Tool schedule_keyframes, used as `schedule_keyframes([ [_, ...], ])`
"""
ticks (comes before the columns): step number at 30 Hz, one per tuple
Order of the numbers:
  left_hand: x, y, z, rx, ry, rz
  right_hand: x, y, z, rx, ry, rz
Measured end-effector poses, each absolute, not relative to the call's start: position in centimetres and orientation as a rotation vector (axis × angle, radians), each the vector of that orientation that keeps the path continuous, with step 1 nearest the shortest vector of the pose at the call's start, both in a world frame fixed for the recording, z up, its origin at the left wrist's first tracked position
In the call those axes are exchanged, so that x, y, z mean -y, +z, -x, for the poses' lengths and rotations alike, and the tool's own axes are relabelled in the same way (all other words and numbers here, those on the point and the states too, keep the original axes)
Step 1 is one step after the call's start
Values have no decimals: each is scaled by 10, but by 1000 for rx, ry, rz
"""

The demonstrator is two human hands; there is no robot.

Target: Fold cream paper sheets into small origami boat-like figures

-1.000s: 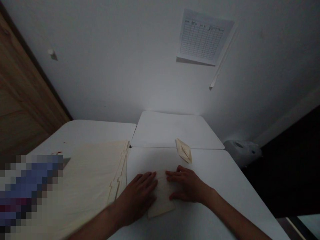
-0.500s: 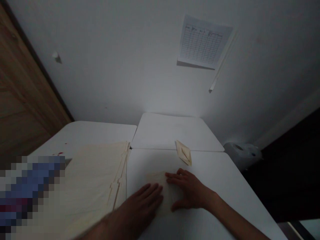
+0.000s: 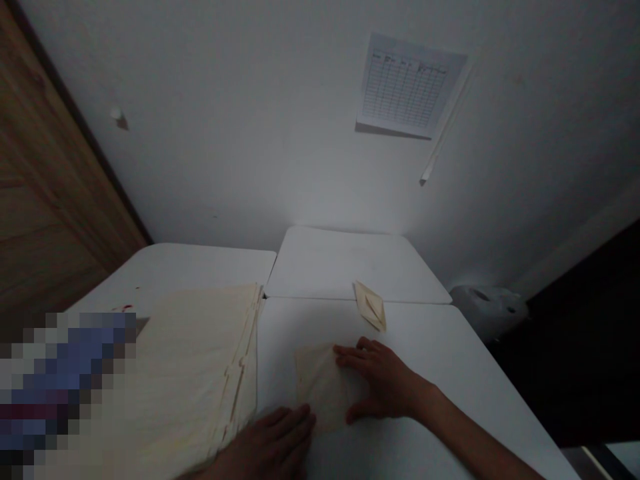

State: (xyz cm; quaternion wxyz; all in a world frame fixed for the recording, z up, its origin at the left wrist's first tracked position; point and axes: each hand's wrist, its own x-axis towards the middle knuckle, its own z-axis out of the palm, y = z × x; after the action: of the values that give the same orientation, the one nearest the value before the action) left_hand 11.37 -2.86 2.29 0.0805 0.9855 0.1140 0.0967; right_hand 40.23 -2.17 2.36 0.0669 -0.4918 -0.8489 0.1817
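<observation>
A small cream rectangular sheet [image 3: 320,387], of cloth or thin paper, lies flat on the white table [image 3: 400,447]. At its near left corner rests my left hand [image 3: 277,440], palm down with fingers stretched out. My right hand [image 3: 383,380] is over its right side, fingertips at the far right corner and thumb near the lower right edge; its fingers are apart. Beyond my right hand lies a folded cream piece [image 3: 371,308] with pointed ends, across the table seam.
A stack of large cream sheets [image 3: 195,360] with uneven edges covers the left table. Beside it is a pixelated blue patch [image 3: 65,380]. A pale plastic bag [image 3: 485,310] sits past the right edge. A printed chart [image 3: 407,87] hangs on the wall behind.
My left hand has slid towards me and left, uncovering more of the small sheet. My right hand has stayed at the sheet's right side.
</observation>
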Motion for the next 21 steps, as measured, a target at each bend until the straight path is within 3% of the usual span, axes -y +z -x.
schedule_keyframes([
  [3, 17, 5, -128, -487, 452, -2915, 22, 24, -402, 2560, 562, 1511],
  [8, -7, -17, -158, -721, 361, -2966, 23, 27, -400, 2584, 564, 1510],
  [14, -9, -18, -155, -809, 209, -2945, 22, 25, -399, 2599, 537, 1515],
  [21, -3, -16, -145, -817, 278, -2972, 19, 32, -396, 2675, 464, 1482],
])
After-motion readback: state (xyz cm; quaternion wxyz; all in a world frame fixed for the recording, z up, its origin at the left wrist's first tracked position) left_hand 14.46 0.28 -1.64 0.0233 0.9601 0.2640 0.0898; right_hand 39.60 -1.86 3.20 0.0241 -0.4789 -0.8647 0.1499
